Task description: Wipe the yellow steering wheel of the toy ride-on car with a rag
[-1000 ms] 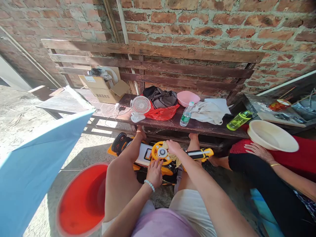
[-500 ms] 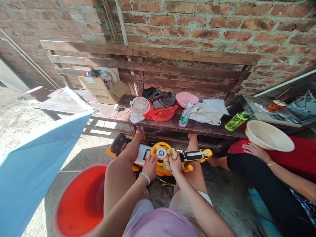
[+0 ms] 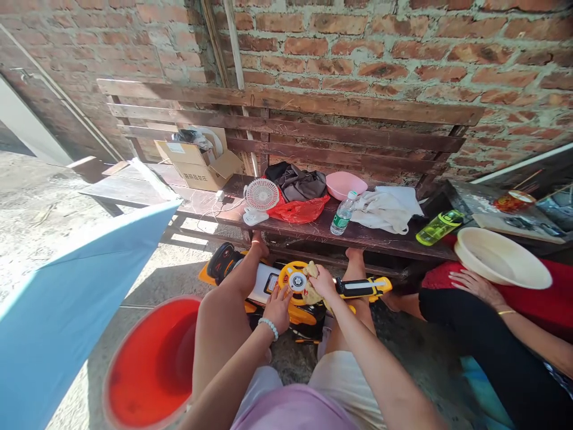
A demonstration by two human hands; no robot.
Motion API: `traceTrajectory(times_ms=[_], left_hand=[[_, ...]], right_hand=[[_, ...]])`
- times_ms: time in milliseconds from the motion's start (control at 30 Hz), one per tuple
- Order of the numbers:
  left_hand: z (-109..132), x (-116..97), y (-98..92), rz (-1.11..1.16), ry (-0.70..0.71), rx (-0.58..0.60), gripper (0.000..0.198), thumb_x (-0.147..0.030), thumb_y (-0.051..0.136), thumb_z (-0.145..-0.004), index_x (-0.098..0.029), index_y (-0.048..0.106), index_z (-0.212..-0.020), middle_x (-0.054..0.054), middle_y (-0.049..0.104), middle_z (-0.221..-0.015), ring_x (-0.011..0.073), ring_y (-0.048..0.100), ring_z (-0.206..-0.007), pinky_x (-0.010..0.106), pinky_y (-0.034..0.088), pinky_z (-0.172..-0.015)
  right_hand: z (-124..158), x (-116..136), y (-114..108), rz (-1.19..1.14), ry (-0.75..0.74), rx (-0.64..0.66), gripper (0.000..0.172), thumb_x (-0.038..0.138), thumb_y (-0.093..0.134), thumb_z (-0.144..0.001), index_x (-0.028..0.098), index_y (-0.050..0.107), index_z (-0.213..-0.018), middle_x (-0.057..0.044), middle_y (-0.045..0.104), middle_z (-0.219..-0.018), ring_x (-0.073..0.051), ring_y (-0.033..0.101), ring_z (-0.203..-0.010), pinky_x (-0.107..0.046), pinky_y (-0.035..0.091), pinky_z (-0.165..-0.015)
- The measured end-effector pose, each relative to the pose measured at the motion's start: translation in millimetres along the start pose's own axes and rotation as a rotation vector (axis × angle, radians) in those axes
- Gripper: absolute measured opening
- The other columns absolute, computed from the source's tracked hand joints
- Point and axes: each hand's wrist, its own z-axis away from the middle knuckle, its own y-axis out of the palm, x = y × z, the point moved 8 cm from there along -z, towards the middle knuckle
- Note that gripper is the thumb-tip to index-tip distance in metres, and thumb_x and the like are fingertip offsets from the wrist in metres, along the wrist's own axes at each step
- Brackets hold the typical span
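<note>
Between my knees stands a yellow and black ride-on toy vehicle with a yellow steering wheel (image 3: 286,272). My left hand (image 3: 277,309), wearing a pale bead bracelet, holds the lower left rim of the wheel, its fingertips near the round white hub. A crumpled tan cloth (image 3: 312,270) is gripped in my right hand (image 3: 324,283), pressed against the wheel's right side. Part of the cloth hangs below that hand, and its fingers are partly covered. Right of the wheel extends the toy's black and yellow arm (image 3: 362,288).
A red bucket (image 3: 120,382) stands left of my leg, beside a blue sheet (image 3: 89,286). Ahead, a wooden bench (image 3: 215,218) carries a fan (image 3: 262,196), water bottle (image 3: 344,214), pink basin (image 3: 347,184) and box (image 3: 192,170). Another person's hand (image 3: 478,288) rests near a cream basin (image 3: 501,257).
My right hand has moved up along the wheel's right side with the cloth. My left hand has shifted slightly lower on the rim. The whole view has shifted a little.
</note>
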Motion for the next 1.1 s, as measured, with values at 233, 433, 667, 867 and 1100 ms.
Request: traceTrajectory(times_ms=[233, 433, 667, 867, 1100], left_hand=[[2.0, -2.0, 3.4, -0.016, 0.010, -0.006, 0.079, -0.016, 0.052, -0.084, -0.013, 0.044, -0.163, 0.012, 0.033, -0.175, 0.0414, 0.021, -0.163, 0.058, 0.030, -0.130], [6.0, -5.8, 9.1, 0.005, 0.013, -0.003, 0.082, -0.017, 0.052, -0.083, -0.010, 0.041, -0.164, 0.013, 0.028, -0.176, 0.0425, 0.021, -0.163, 0.061, 0.030, -0.129], [5.8, -5.8, 5.4, 0.034, 0.000, -0.027, 0.078, -0.015, 0.053, -0.083, -0.013, 0.047, -0.161, 0.013, 0.033, -0.174, 0.0394, 0.022, -0.163, 0.059, 0.031, -0.129], [13.2, 12.1, 17.9, 0.227, 0.036, -0.181, 0.084, -0.008, 0.048, -0.078, -0.015, 0.044, -0.161, 0.010, 0.037, -0.172, 0.0311, 0.026, -0.163, 0.056, 0.029, -0.132], [9.1, 63.4, 34.0, 0.783, -0.197, -0.327, 0.064, -0.026, 0.048, -0.091, -0.019, 0.050, -0.155, 0.013, 0.062, -0.152, 0.0253, 0.054, -0.146, 0.047, 0.043, -0.124]], right_hand=[[-20.1, 29.2, -1.5, 0.157, -0.115, 0.091, 0.052, 0.017, 0.061, -0.087, 0.027, 0.063, -0.138, -0.009, 0.066, -0.134, -0.022, 0.068, -0.115, -0.028, 0.047, -0.095], [31.7, -25.9, 7.2, -0.188, 0.136, -0.115, 0.051, 0.034, 0.058, -0.092, 0.018, 0.058, -0.140, -0.014, 0.072, -0.131, -0.028, 0.069, -0.121, -0.035, 0.052, -0.101], [99.3, -43.5, 65.8, -0.709, 0.295, -0.129, 0.041, 0.048, 0.066, -0.080, 0.023, 0.068, -0.112, -0.012, 0.080, -0.117, -0.027, 0.077, -0.108, -0.034, 0.060, -0.090], [112.9, -27.1, 55.2, -0.618, 0.158, 0.095, 0.036, 0.038, 0.065, -0.077, 0.022, 0.071, -0.109, -0.009, 0.081, -0.110, -0.029, 0.077, -0.101, -0.036, 0.060, -0.088], [82.5, 62.2, -0.9, -0.084, -0.186, -0.064, 0.072, 0.027, 0.062, -0.088, 0.022, 0.047, -0.158, -0.015, 0.054, -0.152, -0.027, 0.056, -0.137, -0.041, 0.046, -0.116]])
